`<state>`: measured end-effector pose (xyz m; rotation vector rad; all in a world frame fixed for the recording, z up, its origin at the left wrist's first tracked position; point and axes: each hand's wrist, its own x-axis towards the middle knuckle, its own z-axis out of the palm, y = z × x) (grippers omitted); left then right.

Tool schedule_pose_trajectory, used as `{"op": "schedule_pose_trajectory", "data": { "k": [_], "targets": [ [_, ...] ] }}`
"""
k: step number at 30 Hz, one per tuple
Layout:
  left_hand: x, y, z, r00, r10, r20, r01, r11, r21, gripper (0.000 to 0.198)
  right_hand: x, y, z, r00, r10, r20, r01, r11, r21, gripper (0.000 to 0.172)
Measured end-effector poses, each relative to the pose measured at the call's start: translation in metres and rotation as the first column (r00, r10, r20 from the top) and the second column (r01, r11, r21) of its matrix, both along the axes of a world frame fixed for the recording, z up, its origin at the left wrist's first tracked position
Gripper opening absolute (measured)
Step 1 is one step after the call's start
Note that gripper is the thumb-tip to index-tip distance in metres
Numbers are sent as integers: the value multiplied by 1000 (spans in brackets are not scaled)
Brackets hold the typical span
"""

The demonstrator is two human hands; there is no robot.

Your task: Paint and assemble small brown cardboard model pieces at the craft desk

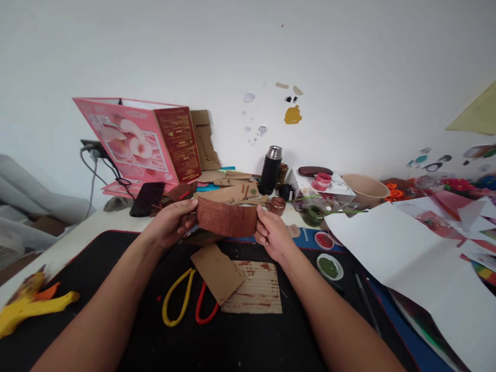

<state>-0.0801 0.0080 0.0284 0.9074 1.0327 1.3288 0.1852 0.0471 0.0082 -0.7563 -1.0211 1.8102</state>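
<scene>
A brown-painted strip of cardboard [227, 218] is stretched between my two hands above the dark mat, bowed slightly downward in the middle. My left hand [175, 221] pinches its left end, and my right hand [272, 230] pinches the right end. Below it lie a plain cardboard piece [217, 274] and a corrugated sheet [258, 289] streaked with brown. Two scissor-like loop handles, one yellow [166, 310] and one red [198, 310], stick out from under the plain piece, which hides the rest.
Behind my hands stand a black thermos [270, 170], a pink box [135, 139] and cardboard scraps [232, 194]. Dishes of red paint [324, 239] and green paint [330, 266] sit right. White paper [403, 253] covers the right side; a yellow object [34, 305] lies left.
</scene>
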Motion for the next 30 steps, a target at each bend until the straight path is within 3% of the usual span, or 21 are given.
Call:
{"op": "schedule_pose_trajectory", "data": {
  "k": [3, 8, 19, 30],
  "targets": [
    [-1, -1, -1, 993, -86, 82, 92, 993, -72, 36, 0, 0, 0, 1000, 6, -29, -7, 1000, -26, 68],
    [2, -2, -2, 967, -212, 141, 223, 972, -71, 38, -3, -2, -2, 998, 29, -47, -31, 999, -43, 67],
    [3, 1, -8, 966, -166, 200, 185, 980, -77, 36, -2, -4, -1, 997, 64, -49, -65, 997, -33, 65],
    [2, -2, -7, 938, -243, 246, 269, 960, -79, 37, -4, -7, 0, 994, 85, -67, -89, 994, -61, 64]
  ]
}}
